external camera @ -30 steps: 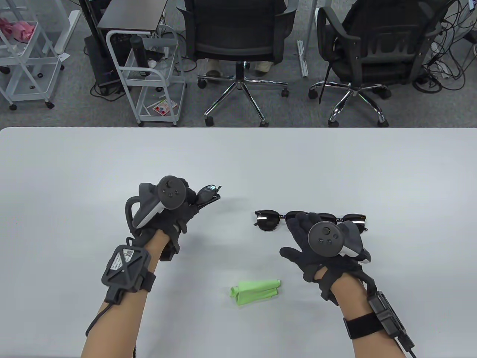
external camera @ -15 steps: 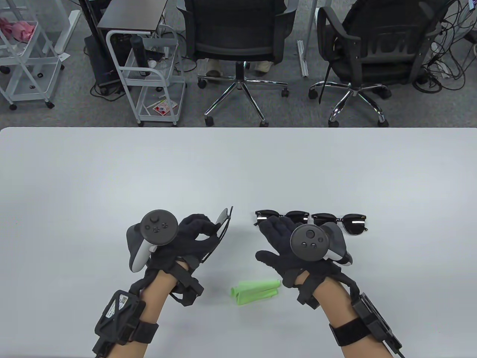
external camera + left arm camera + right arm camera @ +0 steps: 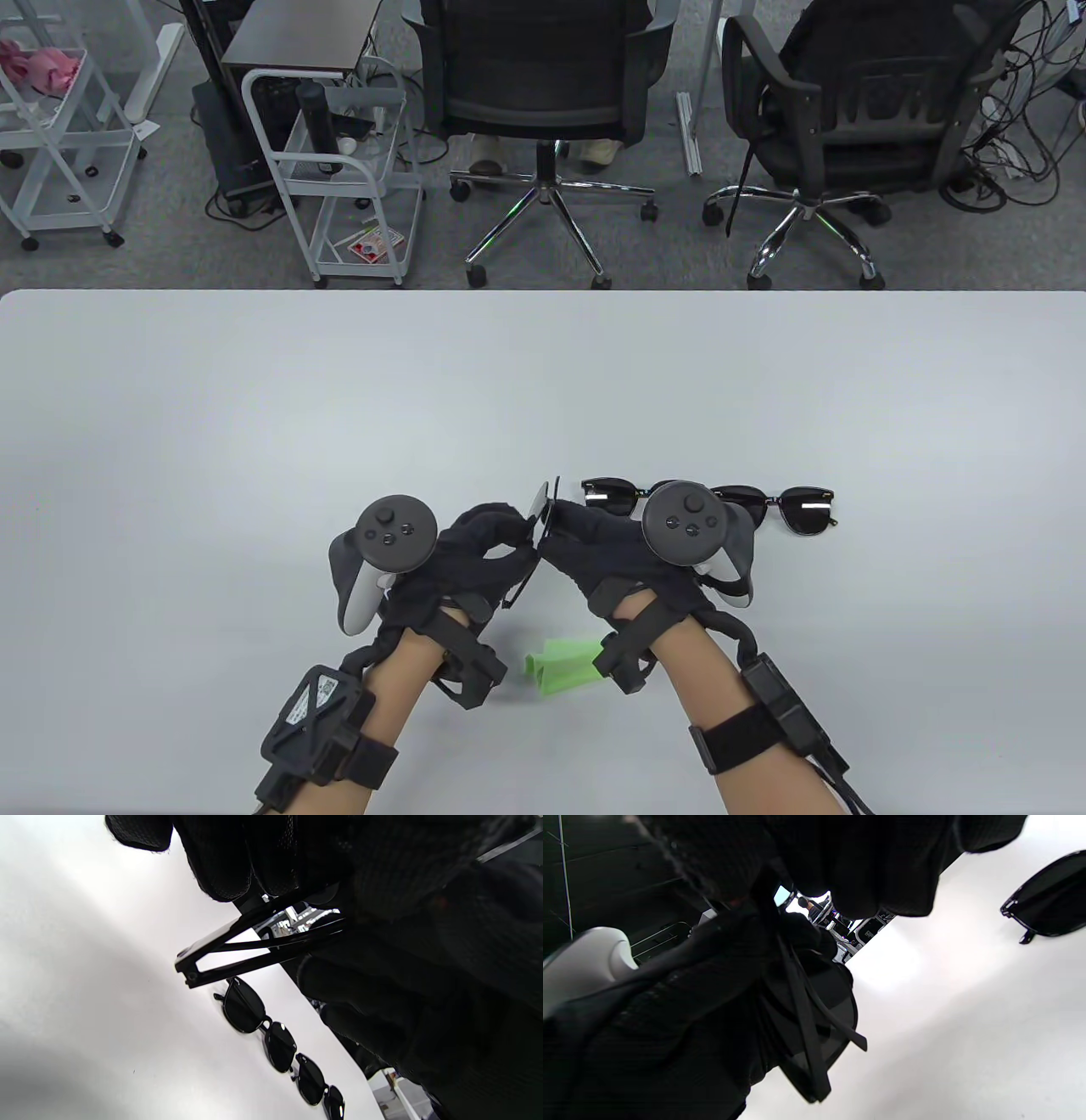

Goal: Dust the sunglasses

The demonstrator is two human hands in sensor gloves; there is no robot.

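Left hand [image 3: 475, 552]: grips a folded pair of sunglasses [image 3: 543, 509], held on edge above the surface [image 3: 254, 407].
Right hand [image 3: 607, 552]: fingers close on the same pair from the other side; how firm its hold is cannot be told.
Other sunglasses: two more pairs lie side by side on the surface, the nearer pair [image 3: 632, 495] just behind the right hand, the farther pair [image 3: 789, 505] to its right.
Cloth: a folded green cloth [image 3: 564, 666] lies near the wrists, untouched.
Risk: neither hand is free for the cloth, so a careless handover could drop the pair; gloved fingers on the lenses may smear them; the right wrist could knock the resting pairs.
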